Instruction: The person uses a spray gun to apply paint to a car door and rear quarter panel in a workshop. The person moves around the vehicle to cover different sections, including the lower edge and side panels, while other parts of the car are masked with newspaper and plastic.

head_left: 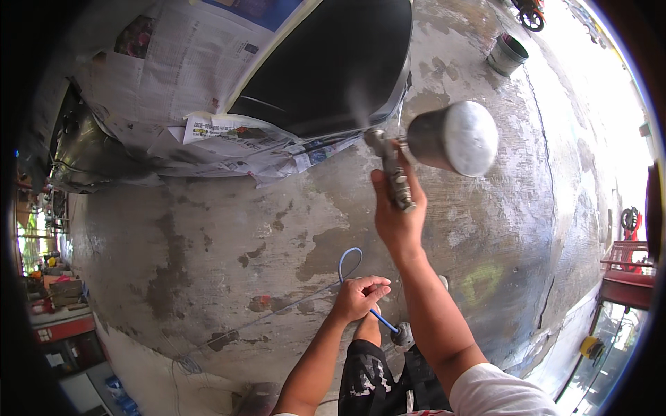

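My right hand (398,211) grips a metal spray gun (393,173) with a large silver cup (463,139) on its side. A pale mist leaves the nozzle toward a dark panel (312,62) bordered by pale tape and newspaper masking (173,48). My left hand (357,301) is closed around a blue hose (382,319), which loops up above it and runs down toward the right, near my legs.
A bucket (507,59) stands on the stained concrete floor (263,229) at upper right, with part of a motorcycle (531,15) beyond. Another dark masked part (90,152) is at left. Cluttered shelves (62,305) line the far left; a red bench (626,277) is at far right.
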